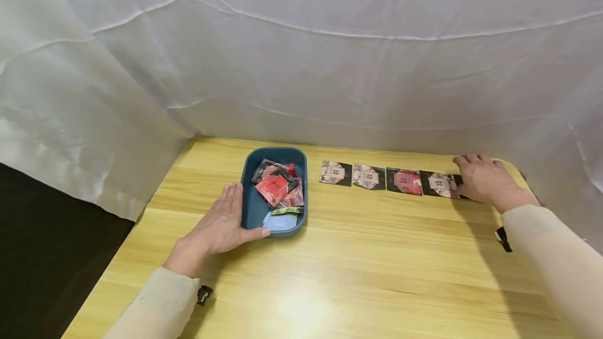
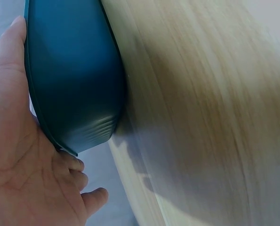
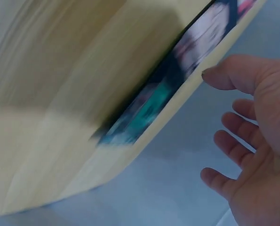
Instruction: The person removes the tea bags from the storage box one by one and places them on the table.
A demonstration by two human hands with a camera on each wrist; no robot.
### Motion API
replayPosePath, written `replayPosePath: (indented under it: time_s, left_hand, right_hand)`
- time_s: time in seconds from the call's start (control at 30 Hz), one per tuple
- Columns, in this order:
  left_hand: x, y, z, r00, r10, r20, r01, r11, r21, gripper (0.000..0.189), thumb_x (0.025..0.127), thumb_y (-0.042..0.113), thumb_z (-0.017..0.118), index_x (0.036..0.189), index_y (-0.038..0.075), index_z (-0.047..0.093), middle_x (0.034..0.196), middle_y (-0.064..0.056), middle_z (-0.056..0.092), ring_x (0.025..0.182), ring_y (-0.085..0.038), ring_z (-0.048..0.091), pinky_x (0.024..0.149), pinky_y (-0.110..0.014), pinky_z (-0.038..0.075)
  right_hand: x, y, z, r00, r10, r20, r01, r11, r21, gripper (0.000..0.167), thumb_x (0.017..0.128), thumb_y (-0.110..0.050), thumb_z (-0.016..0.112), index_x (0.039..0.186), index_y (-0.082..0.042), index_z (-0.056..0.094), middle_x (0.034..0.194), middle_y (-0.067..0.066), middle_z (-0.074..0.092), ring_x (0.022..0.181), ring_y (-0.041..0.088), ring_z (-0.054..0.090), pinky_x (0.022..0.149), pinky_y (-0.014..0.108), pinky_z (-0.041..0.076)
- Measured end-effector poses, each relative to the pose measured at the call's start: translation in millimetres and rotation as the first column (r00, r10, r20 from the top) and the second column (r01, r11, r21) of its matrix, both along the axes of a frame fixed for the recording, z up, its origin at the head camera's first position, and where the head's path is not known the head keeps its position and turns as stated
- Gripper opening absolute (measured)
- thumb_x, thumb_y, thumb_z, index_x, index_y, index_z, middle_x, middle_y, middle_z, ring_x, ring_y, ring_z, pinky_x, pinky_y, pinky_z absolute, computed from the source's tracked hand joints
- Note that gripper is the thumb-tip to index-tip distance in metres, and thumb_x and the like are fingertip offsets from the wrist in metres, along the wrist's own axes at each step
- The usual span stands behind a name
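Left hand (image 1: pixel 220 226) straight-fingered against blue tray (image 1: pixel 252 210), right hand (image 1: pixel 487 181) loosely bent, empty, near sachets (image 1: pixel 404 181)

The box (image 1: pixel 252 207) is formed of smooth, plastic-looking material, ridged at one end; the packets (image 1: pixel 273 189) inside it are faced with slightly shiny film. Under the box, the table (image 1: pixel 358 255) is finished in glossy wood grain, and behind it creased, satiny cloth (image 1: pixel 330 77) is hung.

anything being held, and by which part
Nothing is gripped: the left hand touches the box at its left side and near rim; the right hand is empty near the packets.
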State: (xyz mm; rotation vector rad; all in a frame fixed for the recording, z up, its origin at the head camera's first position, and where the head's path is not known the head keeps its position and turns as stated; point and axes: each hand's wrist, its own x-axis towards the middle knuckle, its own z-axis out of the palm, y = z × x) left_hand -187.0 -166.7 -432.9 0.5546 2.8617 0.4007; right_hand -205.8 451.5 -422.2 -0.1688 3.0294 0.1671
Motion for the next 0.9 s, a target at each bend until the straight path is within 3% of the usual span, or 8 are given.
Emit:
replayPosePath:
  time_s: [0.23,0.5,0.8,0.9]
  left_hand:
    - [-2.4,3.6,-0.9,1.000,0.003,0.009,-0.003,1.000,-0.002,0.139,0.083,0.090,0.057,0.165,-0.009,0.003,0.175,-0.029,0.005,0.163,-0.045,0.003,0.132,-0.057,0.014]
    - [-1.9,1.2,-2.0,1.000,0.002,0.007,-0.002,1.000,0.004,0.142,0.081,0.092,0.057,0.165,-0.009,0.002,0.175,-0.028,0.002,0.163,-0.044,0.002,0.132,-0.056,0.013]
    - [-1.4,1.1,-2.7,1.000,-0.007,-0.019,0.007,1.000,0.028,0.139,0.083,0.089,0.059,0.165,-0.010,0.005,0.175,-0.029,0.004,0.163,-0.044,0.003,0.132,-0.057,0.012]
    - [-1.2,1.3,-3.1,1.000,-0.010,-0.027,0.011,1.000,0.028,0.141,0.082,0.090,0.058,0.165,-0.010,0.006,0.174,-0.029,0.004,0.163,-0.044,0.003,0.132,-0.056,0.013]
  right_hand:
    - [-10.4,-66.6,5.9,0.987,0.103,-0.120,-0.109,0.993,-0.045,0.069,0.096,-0.026,0.075,0.148,0.010,0.048,0.147,0.037,0.050,0.136,0.060,0.044,0.110,0.078,0.036]
    - [-23.9,-159.1,11.3,0.950,0.219,-0.220,-0.255,0.955,-0.151,0.062,0.099,-0.024,0.070,0.148,0.008,0.050,0.147,0.031,0.055,0.138,0.052,0.050,0.117,0.070,0.037]
    - [-29.7,-263.4,14.5,0.880,0.378,-0.288,-0.445,0.868,-0.221,0.058,0.100,-0.027,0.069,0.147,0.004,0.054,0.148,0.023,0.058,0.141,0.041,0.052,0.124,0.057,0.036]
    - [-31.6,-293.8,17.0,0.868,0.416,-0.270,-0.478,0.847,-0.233,0.059,0.101,-0.027,0.069,0.149,0.004,0.053,0.152,0.022,0.056,0.144,0.039,0.050,0.126,0.053,0.034]
